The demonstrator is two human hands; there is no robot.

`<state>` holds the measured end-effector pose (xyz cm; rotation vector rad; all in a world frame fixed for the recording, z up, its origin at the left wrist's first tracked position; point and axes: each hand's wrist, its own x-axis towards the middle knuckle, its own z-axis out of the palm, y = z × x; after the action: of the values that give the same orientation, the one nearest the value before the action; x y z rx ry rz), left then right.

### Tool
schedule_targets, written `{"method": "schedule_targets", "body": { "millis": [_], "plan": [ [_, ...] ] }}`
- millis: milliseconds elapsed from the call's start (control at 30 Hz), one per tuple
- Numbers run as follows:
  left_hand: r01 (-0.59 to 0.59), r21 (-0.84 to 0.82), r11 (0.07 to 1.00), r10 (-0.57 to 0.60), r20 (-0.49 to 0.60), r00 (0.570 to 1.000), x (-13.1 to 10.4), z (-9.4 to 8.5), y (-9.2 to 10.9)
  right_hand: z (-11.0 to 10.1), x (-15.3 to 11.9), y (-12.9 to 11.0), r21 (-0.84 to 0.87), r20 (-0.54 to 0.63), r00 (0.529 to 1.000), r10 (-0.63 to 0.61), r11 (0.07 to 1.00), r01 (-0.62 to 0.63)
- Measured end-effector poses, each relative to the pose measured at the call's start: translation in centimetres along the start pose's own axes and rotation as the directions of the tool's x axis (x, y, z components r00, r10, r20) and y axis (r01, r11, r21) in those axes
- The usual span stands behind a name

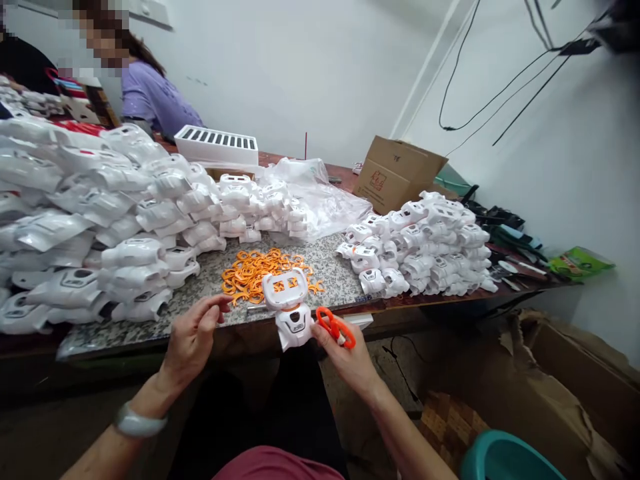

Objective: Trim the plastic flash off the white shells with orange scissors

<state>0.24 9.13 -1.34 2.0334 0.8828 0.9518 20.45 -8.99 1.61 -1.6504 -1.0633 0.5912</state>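
Observation:
My right hand (350,357) is closed around a white plastic toy body (296,323) with a rectangular, framed head part, held upright at the table's front edge. The same hand also has orange-handled scissors (336,328) hooked in it; their blades are mostly hidden. A thin orange edge shows at the neck between the head part and the body. To the left, my left hand (193,337) is raised with thumb and fingers pinched together; whatever sits between the fingertips is too small to make out. Just beyond it lies a heap of small orange plastic pieces (255,270).
Large stacks of white plastic bodies stand left (135,253) and right (420,250) on the speckled tabletop (325,263). Behind are a plastic bag (330,203), a white slotted box (217,143) and a carton (395,173). Another person (155,97) sits back left. A teal bin (505,457) stands below right.

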Motion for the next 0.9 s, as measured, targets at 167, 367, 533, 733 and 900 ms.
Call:
{"method": "schedule_targets", "body": {
  "millis": [167,367,533,733,900],
  "plan": [
    [-0.160,0.183,0.970,0.166,-0.019,0.986,2.9,-0.4,-1.1,-2.7,3.6,0.8,-0.151,-0.119,0.991,-0.061,0.988,0.043],
    [-0.211,0.246,0.946,0.224,-0.024,0.974,2.7,0.2,-2.0,-5.8,10.7,1.5,-0.425,-0.304,0.953,-0.005,0.896,-0.131],
    [-0.177,0.276,0.945,0.201,-0.059,0.978,2.7,0.3,-2.2,-7.6,19.2,1.3,-0.533,-0.412,0.909,0.055,0.795,-0.290],
    [-0.166,0.320,0.933,0.201,-0.081,0.976,2.8,0.6,-2.4,-6.6,27.2,1.8,-0.602,-0.447,0.877,0.176,0.666,-0.440],
    [-0.148,0.341,0.928,0.185,-0.078,0.980,2.6,0.6,-2.4,-5.2,29.9,3.0,-0.647,-0.406,0.874,0.266,0.592,-0.481]
  ]
}}
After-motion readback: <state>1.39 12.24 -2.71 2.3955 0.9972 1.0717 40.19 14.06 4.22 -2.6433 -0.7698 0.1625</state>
